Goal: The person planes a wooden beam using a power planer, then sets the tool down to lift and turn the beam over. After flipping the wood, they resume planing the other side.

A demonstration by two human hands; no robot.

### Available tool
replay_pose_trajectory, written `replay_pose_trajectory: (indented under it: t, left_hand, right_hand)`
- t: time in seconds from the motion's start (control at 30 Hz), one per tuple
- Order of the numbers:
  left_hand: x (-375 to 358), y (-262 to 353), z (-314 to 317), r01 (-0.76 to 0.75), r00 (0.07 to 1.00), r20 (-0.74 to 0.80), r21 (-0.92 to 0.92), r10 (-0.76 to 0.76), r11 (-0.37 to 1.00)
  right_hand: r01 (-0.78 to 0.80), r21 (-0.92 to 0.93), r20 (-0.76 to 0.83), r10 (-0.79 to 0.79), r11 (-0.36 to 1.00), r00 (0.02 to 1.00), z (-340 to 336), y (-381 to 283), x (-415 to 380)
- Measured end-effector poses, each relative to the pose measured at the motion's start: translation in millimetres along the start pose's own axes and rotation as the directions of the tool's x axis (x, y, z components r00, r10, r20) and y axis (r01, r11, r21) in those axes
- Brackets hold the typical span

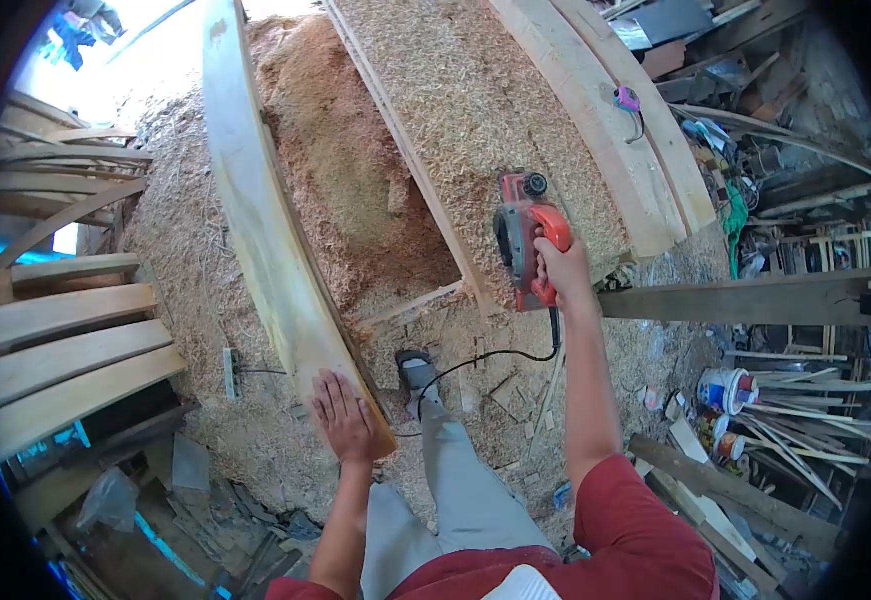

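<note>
My left hand (pixel 344 420) lies flat, fingers stretched out, on the near end of a long, slightly curved wooden plank (pixel 256 230). In my right hand (pixel 564 272) is a red and black electric planer (pixel 524 240), gripped by its orange-red handle. The planer is held to the right of the plank, apart from it, over ground strewn with shavings. Its black cord (pixel 486 355) curves down toward my foot. What lies under the planer's base cannot be made out.
A tape measure (pixel 627 99) rests on wide boards (pixel 646 180) at the right. Curved planks (pixel 76 350) are stacked on the left. Wood shavings (pixel 496 90) cover the ground. A beam (pixel 746 303), a paint bucket (pixel 724 390) and scrap sticks stand at right. A power strip (pixel 231 373) lies left of the plank.
</note>
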State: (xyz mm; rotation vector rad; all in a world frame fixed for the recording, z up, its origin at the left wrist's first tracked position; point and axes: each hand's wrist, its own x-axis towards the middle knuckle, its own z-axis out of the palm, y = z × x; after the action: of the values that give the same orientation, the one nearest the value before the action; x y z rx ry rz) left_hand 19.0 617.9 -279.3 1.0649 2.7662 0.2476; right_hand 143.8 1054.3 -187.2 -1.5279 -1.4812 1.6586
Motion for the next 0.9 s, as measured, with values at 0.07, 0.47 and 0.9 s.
replay_pose_trajectory:
  t: [0.07, 0.47, 0.9]
  left_hand:
    - [-3.1, -0.3, -1.9, -0.001, 1.0, -0.008, -0.018, 0.001, 1.0]
    - [-193.1, -41.1, -23.9, -0.191, 0.973, 0.085, -0.22, 0.214, 0.957]
    - [-389.0, -77.8, -229.4, -0.383, 0.734, -0.011, -0.832, 0.679, 0.401]
  right_hand:
    - [0.046, -0.051, -0.037, -0.048, 0.998, 0.998, 6.6, 7.2, -12.7]
    - [0.056, 0.22, 0.071, -0.073, 0.974, 0.995, -0.1, 98.8, -386.6]
    - [0.406, 0.574, 0.202, -0.603, 0.711, 0.772, 10.8, -41.0, -727.2]
